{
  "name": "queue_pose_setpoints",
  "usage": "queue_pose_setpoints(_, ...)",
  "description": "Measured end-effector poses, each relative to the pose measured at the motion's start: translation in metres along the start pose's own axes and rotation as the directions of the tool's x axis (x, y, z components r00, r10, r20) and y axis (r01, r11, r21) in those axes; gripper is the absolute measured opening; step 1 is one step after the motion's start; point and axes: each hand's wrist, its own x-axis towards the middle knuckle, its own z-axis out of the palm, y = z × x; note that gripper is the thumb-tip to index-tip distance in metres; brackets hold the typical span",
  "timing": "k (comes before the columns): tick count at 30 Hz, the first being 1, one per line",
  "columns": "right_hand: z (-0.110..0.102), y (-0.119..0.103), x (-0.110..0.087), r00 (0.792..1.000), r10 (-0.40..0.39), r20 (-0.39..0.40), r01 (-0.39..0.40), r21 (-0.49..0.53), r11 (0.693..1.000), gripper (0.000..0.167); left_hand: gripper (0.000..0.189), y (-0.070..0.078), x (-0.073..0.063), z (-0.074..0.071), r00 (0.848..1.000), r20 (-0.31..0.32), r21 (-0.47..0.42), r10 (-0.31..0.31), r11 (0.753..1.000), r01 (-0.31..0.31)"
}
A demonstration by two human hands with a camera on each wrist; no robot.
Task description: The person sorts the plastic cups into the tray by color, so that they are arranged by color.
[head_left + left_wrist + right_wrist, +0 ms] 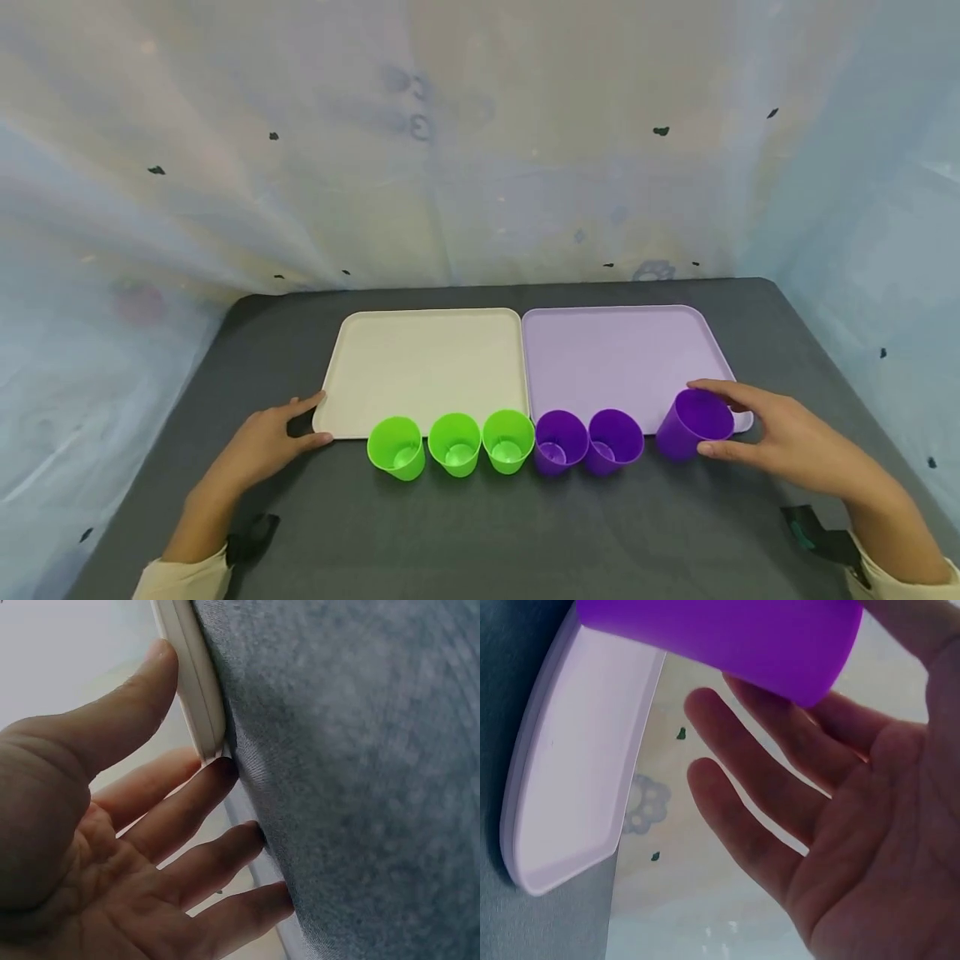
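In the head view my right hand (795, 437) holds a purple cup (686, 433) between thumb and fingers, at the near right corner of the lilac tray (607, 350). The right wrist view shows the same cup (727, 645) against the fingers, with two fingers off it. My left hand (258, 446) touches the near left corner of the cream tray (427, 358), its thumb and index finger at the rim. In the left wrist view the thumb meets the tray's edge (196, 690); the other fingertips reach the dark cloth.
Three green cups (396, 450) stand upright in a row along the cream tray's near edge. Two more purple cups (561, 446) continue that row before the lilac tray. The trays lie side by side on a dark cloth-covered table (487, 533). Pale sheeting (480, 167) hangs behind.
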Motion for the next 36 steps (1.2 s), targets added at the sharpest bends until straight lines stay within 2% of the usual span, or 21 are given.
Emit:
queue_pose_setpoints(3,-0.001,-0.002,0.005,1.0,-0.008,-0.022,0.008,0.012,1.0,0.069,0.084,0.003,0.004,0.0,1.0,-0.007,-0.002,-0.005,1.0,0.005)
queue_pose_setpoints(9,-0.002,-0.016,0.025,0.995,0.093,-0.027,-0.091,0.064,0.994,0.071,0.084,0.003,0.008,0.001,1.0,-0.005,-0.004,-0.005,1.0,0.005)
queue_pose_setpoints(12,-0.004,-0.024,0.037,0.993,0.112,-0.048,-0.108,0.08,0.991,0.072,0.085,0.003,0.009,0.0,1.0,0.003,-0.008,-0.012,1.0,0.012)
queue_pose_setpoints(16,-0.008,-0.033,0.053,0.995,0.088,-0.052,-0.085,0.068,0.994,0.074,0.086,0.002,0.01,0.001,1.0,-0.001,-0.009,-0.018,1.0,0.018)
queue_pose_setpoints(25,-0.015,-0.048,0.08,0.999,0.037,0.011,-0.037,-0.007,0.999,0.079,0.086,0.002,0.009,0.005,1.0,-0.03,-0.021,-0.002,1.0,0.002)
queue_pose_setpoints(32,-0.019,-0.059,0.097,0.998,-0.024,0.056,0.025,-0.007,1.0,0.077,0.081,0.005,0.006,0.005,0.999,-0.039,-0.005,-0.013,1.0,0.013)
queue_pose_setpoints(36,-0.029,-0.069,0.107,0.998,-0.044,0.044,0.043,0.022,0.999,0.077,0.08,0.009,0.008,0.006,0.999,-0.05,0.0,-0.015,1.0,0.015)
